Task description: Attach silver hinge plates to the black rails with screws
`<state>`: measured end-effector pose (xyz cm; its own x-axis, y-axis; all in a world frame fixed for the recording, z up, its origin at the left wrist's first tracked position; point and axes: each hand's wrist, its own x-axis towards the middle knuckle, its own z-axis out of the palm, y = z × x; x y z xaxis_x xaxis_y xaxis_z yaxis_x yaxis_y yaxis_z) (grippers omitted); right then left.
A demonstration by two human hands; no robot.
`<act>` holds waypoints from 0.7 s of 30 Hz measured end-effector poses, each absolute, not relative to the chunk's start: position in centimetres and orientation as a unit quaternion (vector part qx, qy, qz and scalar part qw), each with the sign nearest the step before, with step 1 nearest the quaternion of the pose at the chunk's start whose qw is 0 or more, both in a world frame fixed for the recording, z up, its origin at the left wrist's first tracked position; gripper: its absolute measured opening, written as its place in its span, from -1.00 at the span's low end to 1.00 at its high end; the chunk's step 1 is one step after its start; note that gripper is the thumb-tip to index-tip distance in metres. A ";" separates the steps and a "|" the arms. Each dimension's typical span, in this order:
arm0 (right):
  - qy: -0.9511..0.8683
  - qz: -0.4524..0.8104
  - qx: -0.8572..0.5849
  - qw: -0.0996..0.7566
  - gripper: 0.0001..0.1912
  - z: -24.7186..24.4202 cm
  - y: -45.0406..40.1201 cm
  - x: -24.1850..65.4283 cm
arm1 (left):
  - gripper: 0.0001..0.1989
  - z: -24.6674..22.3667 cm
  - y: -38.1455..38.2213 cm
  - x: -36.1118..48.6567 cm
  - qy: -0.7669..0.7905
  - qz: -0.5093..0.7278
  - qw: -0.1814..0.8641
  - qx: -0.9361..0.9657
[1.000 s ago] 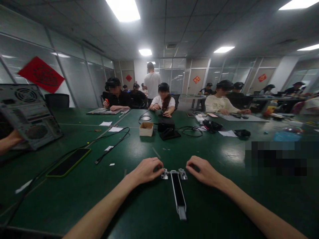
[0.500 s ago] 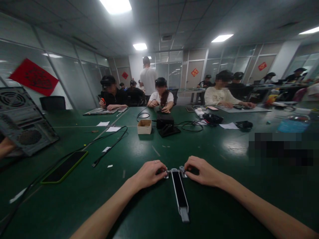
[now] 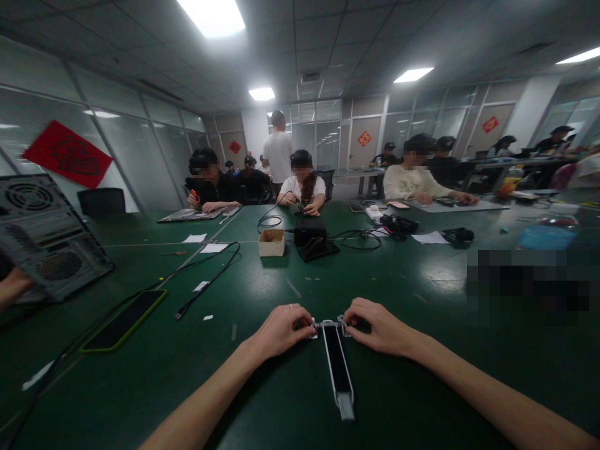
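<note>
A long narrow device (image 3: 337, 359) with a dark top face and a pale metal frame lies on the green table (image 3: 276, 394), its grey tab toward me. Small metal brackets stick out on both sides of its far end. My left hand (image 3: 282, 330) pinches the left bracket (image 3: 314, 331) between thumb and fingers. On the other side, my right hand (image 3: 379, 326) has its thumb and fingers closed on the right bracket (image 3: 344, 325). The fingertips partly hide both brackets.
To the left are a phone with a green edge (image 3: 124, 320), a black cable (image 3: 209, 281) and a computer case (image 3: 49, 234). Ahead stand a small open box (image 3: 271, 244) and a black device (image 3: 310, 232). Several people sit beyond; a person's hand (image 3: 14, 287) shows at far left.
The view has shifted slightly, so the scene sits a little lower. Both hands keep their hold on the brackets, and the device lies as before.
</note>
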<state>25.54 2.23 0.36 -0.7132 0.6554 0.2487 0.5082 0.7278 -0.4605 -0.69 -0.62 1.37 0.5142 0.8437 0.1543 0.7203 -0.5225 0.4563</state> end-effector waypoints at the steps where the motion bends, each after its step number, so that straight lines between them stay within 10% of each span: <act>1: -0.908 0.180 -0.321 0.201 -0.87 0.4 2.2 25.5 | -0.88 1.3 -0.6 -0.7 0.459 0.183 0.168 0.853; 21: -0.903 0.179 -0.330 0.208 -0.87 0.7 1.9 25.1 | -0.85 1.2 -0.8 -0.6 0.482 0.182 0.164 0.841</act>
